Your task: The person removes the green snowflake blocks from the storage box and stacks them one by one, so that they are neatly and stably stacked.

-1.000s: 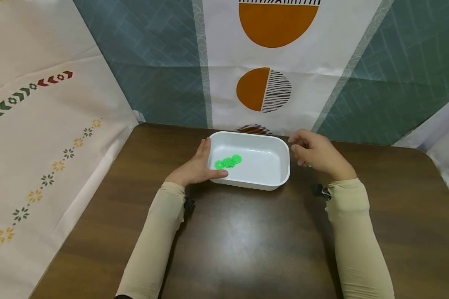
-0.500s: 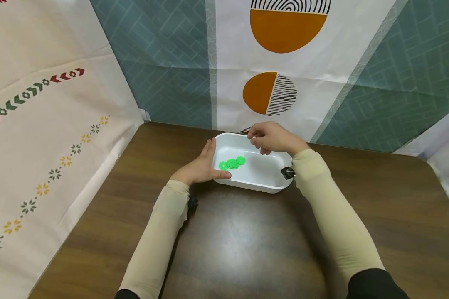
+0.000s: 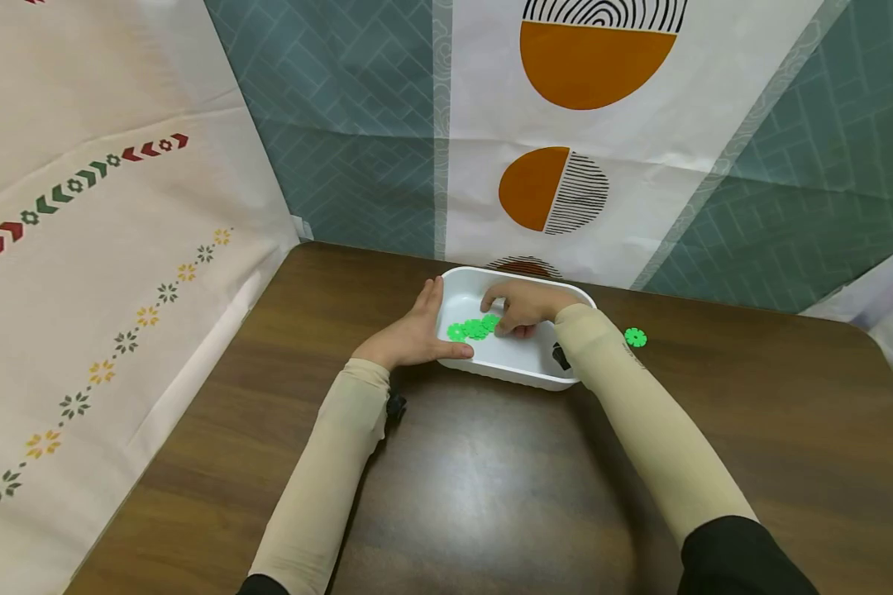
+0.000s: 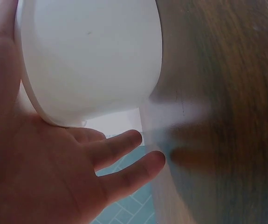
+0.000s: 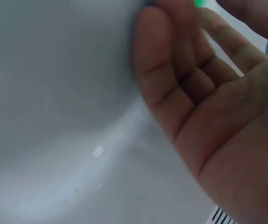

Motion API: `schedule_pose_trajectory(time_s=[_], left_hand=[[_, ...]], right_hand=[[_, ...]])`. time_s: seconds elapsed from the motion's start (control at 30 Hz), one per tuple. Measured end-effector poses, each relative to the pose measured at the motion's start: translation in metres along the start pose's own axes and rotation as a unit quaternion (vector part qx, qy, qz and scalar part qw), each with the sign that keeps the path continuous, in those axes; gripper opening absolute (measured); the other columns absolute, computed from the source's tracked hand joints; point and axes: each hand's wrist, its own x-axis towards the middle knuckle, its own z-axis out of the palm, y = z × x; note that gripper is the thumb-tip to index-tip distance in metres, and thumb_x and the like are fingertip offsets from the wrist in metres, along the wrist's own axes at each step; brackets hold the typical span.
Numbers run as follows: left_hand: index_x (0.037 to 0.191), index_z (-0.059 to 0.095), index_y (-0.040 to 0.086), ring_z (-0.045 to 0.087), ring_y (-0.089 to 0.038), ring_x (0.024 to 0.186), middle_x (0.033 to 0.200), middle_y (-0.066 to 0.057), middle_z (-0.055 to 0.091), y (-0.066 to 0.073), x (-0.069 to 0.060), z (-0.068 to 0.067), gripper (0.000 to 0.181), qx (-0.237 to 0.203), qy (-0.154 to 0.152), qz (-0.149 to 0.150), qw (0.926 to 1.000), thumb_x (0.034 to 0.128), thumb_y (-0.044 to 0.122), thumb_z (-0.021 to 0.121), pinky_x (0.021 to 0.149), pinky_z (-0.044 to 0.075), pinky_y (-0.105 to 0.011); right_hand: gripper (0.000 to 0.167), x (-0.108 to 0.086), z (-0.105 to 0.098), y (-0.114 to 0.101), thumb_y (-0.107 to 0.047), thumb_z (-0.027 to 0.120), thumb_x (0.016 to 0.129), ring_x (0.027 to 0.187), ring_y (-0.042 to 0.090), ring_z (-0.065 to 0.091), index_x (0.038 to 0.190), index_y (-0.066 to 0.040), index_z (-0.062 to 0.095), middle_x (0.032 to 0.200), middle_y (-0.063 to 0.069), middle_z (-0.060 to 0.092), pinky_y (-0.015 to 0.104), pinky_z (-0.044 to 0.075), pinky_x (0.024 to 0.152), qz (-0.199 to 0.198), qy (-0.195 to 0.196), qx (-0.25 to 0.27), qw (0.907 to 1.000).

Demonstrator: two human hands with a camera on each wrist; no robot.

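Braces the white tray (image 3: 521,357) at its left end with the left hand (image 3: 411,335), with thumb laid over the near rim and straight fingers along the outside. Reaches inside with the right hand (image 3: 524,302), fingers bent, just beside the right edge of the clustered green flower-shaped pieces (image 3: 475,330) in the tray's left part. Cannot tell whether pinching one.

Only from the left wrist, shows the outer wall against the palm, with fingertips parted beyond the far corner. From the right wrist, gives curled fingers close up, with just a blurred speck of green past them. Only from the head, reveals a single green piece (image 3: 636,337) on the brown table (image 3: 454,479), right of the tray, just beyond the right sleeve (image 3: 655,413).

With that sleeve and a black wrist device (image 3: 561,357), blocks part of the tray's right end. Behind, meets a patterned hanging (image 3: 484,99); to the left, a white embroidered-looking cloth (image 3: 104,289).
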Motion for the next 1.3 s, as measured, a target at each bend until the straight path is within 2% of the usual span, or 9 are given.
schedule_pose_trajectory(time_s=[0.13, 0.27, 0.6, 0.83, 1.0, 1.13, 1.3], left_hand=[[0.16, -0.017, 0.01, 0.008, -0.032, 0.152, 0.167, -0.013, -0.018, 0.003, -0.001, -0.001, 0.131, -0.001, 0.0, -0.002, 1.0, 0.0827, 0.053, 0.08, 0.117, 0.024, -0.045], [0.16, -0.017, 0.011, 0.008, -0.032, 0.152, 0.167, -0.013, -0.018, 0.002, -0.001, 0.0, 0.131, -0.003, 0.001, -0.004, 1.0, 0.083, 0.051, 0.081, 0.117, 0.023, -0.044], [0.16, -0.017, 0.011, 0.002, -0.029, 0.153, 0.167, -0.011, -0.018, 0.001, -0.002, 0.001, 0.133, -0.006, 0.003, -0.004, 1.0, 0.0815, 0.054, 0.081, 0.118, 0.022, -0.044], [0.16, -0.017, 0.012, 0.005, -0.029, 0.153, 0.167, -0.009, -0.018, 0.002, -0.002, 0.001, 0.132, -0.009, 0.002, -0.005, 0.9999, 0.082, 0.053, 0.081, 0.118, 0.023, -0.043], [0.16, -0.017, 0.013, 0.006, -0.03, 0.153, 0.167, -0.011, -0.017, 0.002, -0.001, 0.003, 0.131, -0.004, -0.001, -0.009, 1.0, 0.0825, 0.054, 0.08, 0.118, 0.023, -0.043], [0.16, -0.017, 0.012, 0.006, -0.03, 0.152, 0.167, -0.012, -0.017, 0.001, 0.0, 0.002, 0.13, -0.004, 0.0, -0.007, 1.0, 0.0832, 0.052, 0.08, 0.117, 0.024, -0.044], [0.16, -0.017, 0.013, 0.008, -0.032, 0.152, 0.167, -0.012, -0.017, 0.001, -0.001, 0.002, 0.129, -0.007, 0.001, -0.011, 0.9999, 0.0842, 0.052, 0.079, 0.117, 0.025, -0.046]], right_hand=[[0.046, 0.0, 0.005, 0.004, -0.009, 0.078, 0.089, 0.06, 0.02, 0.06, 0.131, -0.011, 0.06, 0.082, 0.01, 0.062, 0.032, 0.054, 0.06, -0.011, 0.016, -0.013, 0.9997], [0.045, 0.001, 0.007, 0.002, -0.008, 0.077, 0.089, 0.057, 0.02, 0.057, 0.129, -0.009, 0.058, 0.078, 0.01, 0.062, 0.032, 0.052, 0.057, -0.018, 0.018, -0.012, 0.9996], [0.027, -0.001, 0.008, -0.001, -0.006, 0.073, 0.088, 0.051, 0.018, 0.054, 0.112, -0.006, 0.061, 0.067, 0.008, 0.06, 0.031, 0.049, 0.051, -0.03, 0.025, -0.003, 0.9992], [0.031, -0.003, 0.005, 0.006, -0.006, 0.064, 0.086, 0.062, 0.02, 0.064, 0.116, -0.002, 0.062, 0.078, 0.01, 0.065, 0.033, 0.055, 0.061, -0.018, 0.039, 0.058, 0.9974], [0.036, -0.005, 0.002, 0.006, -0.003, 0.064, 0.083, 0.065, 0.021, 0.064, 0.118, -0.003, 0.063, 0.076, 0.009, 0.063, 0.034, 0.054, 0.064, -0.038, 0.062, 0.086, 0.9937], [0.033, -0.008, -0.002, 0.002, -0.001, 0.067, 0.087, 0.063, 0.026, 0.063, 0.118, -0.004, 0.059, 0.071, 0.01, 0.058, 0.038, 0.056, 0.064, -0.054, 0.092, 0.126, 0.9864], [0.026, -0.016, -0.009, -0.007, -0.003, 0.068, 0.093, 0.066, 0.029, 0.064, 0.117, -0.002, 0.058, 0.074, 0.014, 0.062, 0.04, 0.058, 0.065, -0.072, 0.118, 0.18, 0.9739]])
